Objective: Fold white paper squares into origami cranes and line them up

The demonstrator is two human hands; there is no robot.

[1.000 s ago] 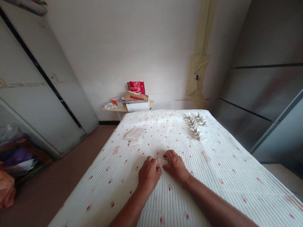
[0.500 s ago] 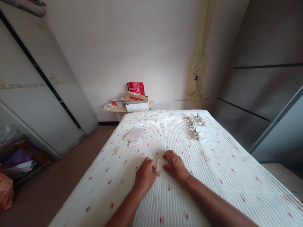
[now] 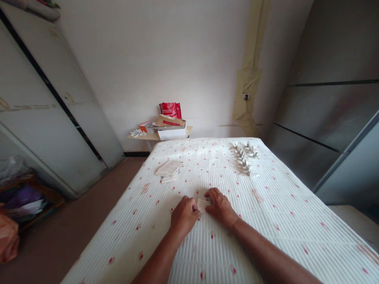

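Note:
A small piece of printed paper (image 3: 203, 204) lies between my two hands, low over the patterned bed cover (image 3: 213, 252). My left hand (image 3: 184, 213) is closed, its thumb and fingers pinching the paper's left edge. On the other side my right hand (image 3: 219, 206) has curved fingers around the paper's right edge, with thumb and fingertips touching it. Its far edge is partly hidden by those fingers. Beyond my left hand sits a stack of printed paper sheets (image 3: 169, 169). Several small folded paper figures (image 3: 243, 161) stand in rows at the far right.
Behind the bed, a small shelf (image 3: 151, 137) bears a white box (image 3: 172, 134), cardboard, a red bag (image 3: 170, 110) and a pile of small white pieces (image 3: 137, 133). Grey cabinets (image 3: 325, 110) stand on the right, pale ones (image 3: 44, 106) on the left.
My left hand's thumb and fingers have shifted slightly right along the paper's near left edge. My right hand keeps nearly the same place; the stack and folded figures are unmoved.

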